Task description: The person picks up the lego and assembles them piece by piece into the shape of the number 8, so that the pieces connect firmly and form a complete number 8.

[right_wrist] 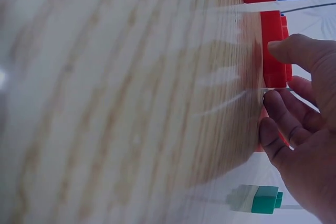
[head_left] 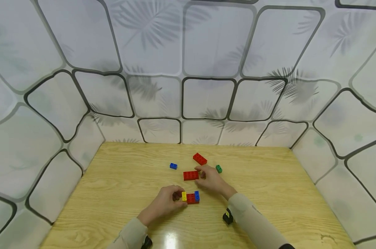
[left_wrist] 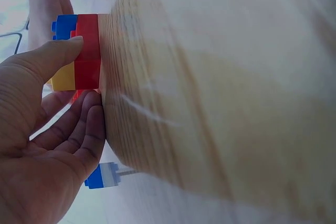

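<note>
Pale walls (head_left: 209,100) patterned with rounded outlines (head_left: 209,79) and grey fronds (head_left: 152,22) border a shiny wood-grain table (head_left: 129,180)

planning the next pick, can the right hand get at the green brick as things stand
Probably yes: the green brick lies just beyond the right hand, with nothing visible between them, though the hand would likely have to let go of the middle red brick first.

Your left hand (head_left: 165,201) makes a grip with bent fingers (left_wrist: 79,124) and thumb (left_wrist: 58,59); your right hand (head_left: 211,180), also gripping, reaches farther forward than the left one.
</note>
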Motion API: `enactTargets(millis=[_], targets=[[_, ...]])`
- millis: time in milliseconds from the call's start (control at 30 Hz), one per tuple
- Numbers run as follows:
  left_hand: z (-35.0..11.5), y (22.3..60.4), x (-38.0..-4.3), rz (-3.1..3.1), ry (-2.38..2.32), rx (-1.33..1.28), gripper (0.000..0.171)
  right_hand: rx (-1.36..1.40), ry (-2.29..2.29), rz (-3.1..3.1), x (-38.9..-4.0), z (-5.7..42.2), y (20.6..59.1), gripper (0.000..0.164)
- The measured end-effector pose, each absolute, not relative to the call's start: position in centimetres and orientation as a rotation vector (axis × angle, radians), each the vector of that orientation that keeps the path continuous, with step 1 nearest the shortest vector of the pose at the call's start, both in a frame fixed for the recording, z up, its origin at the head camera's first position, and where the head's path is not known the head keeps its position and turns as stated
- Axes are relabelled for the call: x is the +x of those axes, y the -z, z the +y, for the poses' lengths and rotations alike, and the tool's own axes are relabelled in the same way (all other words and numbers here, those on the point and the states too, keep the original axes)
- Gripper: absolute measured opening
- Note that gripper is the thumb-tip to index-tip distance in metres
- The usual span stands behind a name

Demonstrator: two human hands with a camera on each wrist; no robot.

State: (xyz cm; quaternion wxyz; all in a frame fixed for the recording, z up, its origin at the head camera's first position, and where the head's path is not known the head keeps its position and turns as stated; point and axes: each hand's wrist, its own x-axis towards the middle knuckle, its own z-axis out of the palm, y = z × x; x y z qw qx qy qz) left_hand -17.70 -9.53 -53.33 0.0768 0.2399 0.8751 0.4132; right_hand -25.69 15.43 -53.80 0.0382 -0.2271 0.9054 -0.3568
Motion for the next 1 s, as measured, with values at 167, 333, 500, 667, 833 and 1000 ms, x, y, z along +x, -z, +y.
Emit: enactTargets(millis=[167, 333, 500, 667, 833, 1000], targets=[[-9.54, 53.37, -17.71, 2.623, -1.243, 0.725, 0.040, -0.678, 1.072, 2.788, -25.74, 15.30, 53.85, 0.047], [-9.51, 53.29, -17.70, 2.623, -1.242, 0.722, 0.039, -0.667, 1.050, 2.799, -25.84, 15.22, 53.91, 0.047], [-9.45, 53.22, -17.65, 2.621, -1.256, 0.723, 0.039, -0.671, 1.025, 2.808, -26.00, 15.30, 54.04, 0.043], [-9.46, 53.22, -17.61, 2.622, -1.260, 0.721, 0.040, -0.687, 1.020, 2.814, -26.06, 15.32, 54.10, 0.037], [-9.47, 53.23, -17.63, 2.617, -1.259, 0.716, 0.040, -0.674, 1.055, 2.793, -25.87, 15.37, 53.93, 0.035], [-9.48, 53.22, -17.64, 2.610, -1.256, 0.705, 0.039, -0.628, 1.081, 2.767, -25.66, 15.52, 53.73, 0.035]])
